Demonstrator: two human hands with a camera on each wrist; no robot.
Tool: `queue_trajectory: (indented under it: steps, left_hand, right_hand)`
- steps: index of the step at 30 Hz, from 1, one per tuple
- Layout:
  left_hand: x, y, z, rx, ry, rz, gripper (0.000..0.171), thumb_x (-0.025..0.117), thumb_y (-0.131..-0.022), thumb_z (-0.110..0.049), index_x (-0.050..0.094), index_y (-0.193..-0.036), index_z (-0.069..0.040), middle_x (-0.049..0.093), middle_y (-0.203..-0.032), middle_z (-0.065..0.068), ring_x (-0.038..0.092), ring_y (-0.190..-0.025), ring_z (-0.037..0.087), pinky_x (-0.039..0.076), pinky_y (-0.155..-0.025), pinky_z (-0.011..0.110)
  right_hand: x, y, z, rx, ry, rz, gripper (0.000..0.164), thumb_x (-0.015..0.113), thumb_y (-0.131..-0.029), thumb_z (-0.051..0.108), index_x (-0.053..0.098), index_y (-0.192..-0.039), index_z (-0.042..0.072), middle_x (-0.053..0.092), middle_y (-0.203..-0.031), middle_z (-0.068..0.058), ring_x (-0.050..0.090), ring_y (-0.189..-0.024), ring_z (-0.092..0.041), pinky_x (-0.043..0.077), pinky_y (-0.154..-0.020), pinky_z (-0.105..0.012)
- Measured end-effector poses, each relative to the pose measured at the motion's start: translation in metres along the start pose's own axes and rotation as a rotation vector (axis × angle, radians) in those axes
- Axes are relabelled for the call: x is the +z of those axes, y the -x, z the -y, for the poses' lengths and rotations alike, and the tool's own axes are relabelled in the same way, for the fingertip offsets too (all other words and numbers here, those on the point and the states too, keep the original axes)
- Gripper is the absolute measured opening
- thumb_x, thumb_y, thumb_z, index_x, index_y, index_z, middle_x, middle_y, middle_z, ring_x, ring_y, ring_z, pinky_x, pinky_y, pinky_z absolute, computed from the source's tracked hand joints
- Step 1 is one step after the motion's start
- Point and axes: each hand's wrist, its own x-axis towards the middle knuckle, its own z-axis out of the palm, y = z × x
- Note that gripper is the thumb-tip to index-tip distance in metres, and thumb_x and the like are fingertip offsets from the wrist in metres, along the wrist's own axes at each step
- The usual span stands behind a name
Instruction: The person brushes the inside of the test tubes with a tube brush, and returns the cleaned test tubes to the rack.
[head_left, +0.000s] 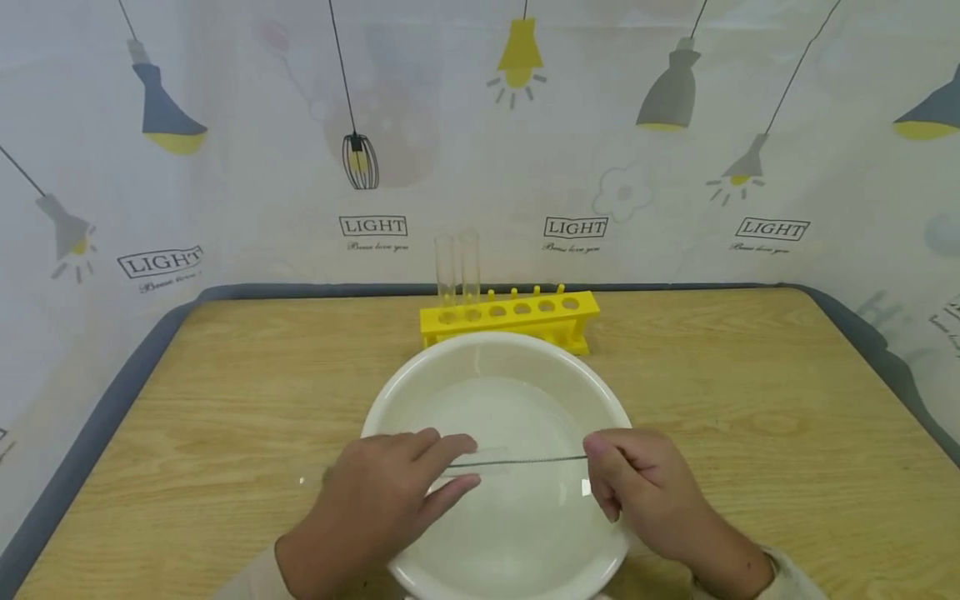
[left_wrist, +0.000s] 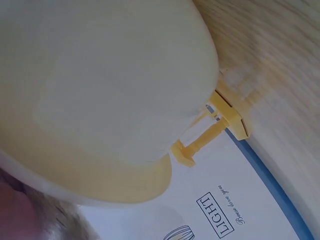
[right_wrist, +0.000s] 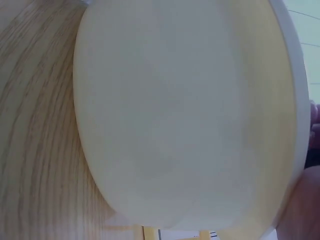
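My left hand (head_left: pixel 382 492) holds a clear test tube (head_left: pixel 491 452) lying sideways over the white basin (head_left: pixel 495 338), its mouth end showing between thumb and fingers. From that mouth a thin twisted wire (head_left: pixel 543 459) runs rightward to my right hand (head_left: pixel 648 492), which pinches it over the basin's right side. The wire's other end is hidden by the left hand; it looks like a test tube brush handle. The basin's outer wall (left_wrist: pixel 115 85) fills much of the left wrist view. A bit of my right hand (right_wrist: pixel 302 205) shows at the right wrist view's edge.
Behind the basin stands a yellow test tube rack (head_left: pixel 510 314), with two clear test tubes (head_left: pixel 469 271) upright in its left holes. The wooden table (head_left: pixel 247 400) extends to both sides. A lamp-patterned cloth (head_left: pixel 465 150) hangs behind and around it.
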Motion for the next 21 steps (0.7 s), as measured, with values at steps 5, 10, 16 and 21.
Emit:
queue_trajectory:
  steps: [5, 10, 16, 21]
  left_hand:
    - [0.0029, 0.0022, 0.0017, -0.048, -0.014, -0.005, 0.025, 0.056, -0.087, -0.046, 0.061, -0.095, -0.022, 0.051, -0.063, -0.014, 0.038, -0.046, 0.001, 0.032, -0.043, 0.016]
    - [0.0037, 0.0018, -0.0015, -0.058, -0.022, 0.008, 0.026, 0.055, -0.088, -0.048, 0.061, -0.099, -0.025, 0.051, -0.063, -0.014, 0.038, -0.045, 0.002, 0.03, -0.042, 0.016]
    - [0.0055, 0.0016, -0.0027, -0.034, -0.028, -0.04, 0.028, 0.055, -0.087, -0.047, 0.063, -0.103, -0.026, 0.049, -0.061, -0.013, 0.037, -0.045, 0.001, 0.029, -0.041, 0.016]
    - [0.0069, 0.0024, -0.0022, -0.018, -0.025, -0.076, 0.029, 0.055, -0.087, -0.047, 0.064, -0.104, -0.026, 0.047, -0.059, -0.013, 0.035, -0.045, 0.0, 0.028, -0.041, 0.015]
  right_hand:
    - [-0.0005, 0.0004, -0.0065, -0.043, -0.108, -0.035, 0.043, 0.031, -0.091, -0.016, 0.036, -0.056, 0.009, 0.037, -0.047, -0.002, 0.041, -0.04, -0.005, 0.036, -0.039, -0.019]
    - [-0.0019, -0.0001, -0.0065, -0.042, -0.19, -0.08, 0.041, 0.028, -0.093, -0.015, 0.037, -0.059, 0.006, 0.038, -0.048, -0.004, 0.04, -0.039, -0.008, 0.035, -0.037, -0.021]
    - [-0.0005, 0.0008, -0.0043, -0.046, -0.248, -0.133, 0.04, 0.026, -0.094, -0.014, 0.038, -0.061, 0.004, 0.038, -0.05, -0.005, 0.039, -0.039, -0.01, 0.033, -0.037, -0.022]
    - [-0.0003, -0.0003, -0.0059, -0.075, -0.277, -0.163, 0.041, 0.025, -0.093, -0.016, 0.037, -0.059, 0.004, 0.036, -0.049, -0.005, 0.037, -0.038, -0.01, 0.031, -0.036, -0.021]
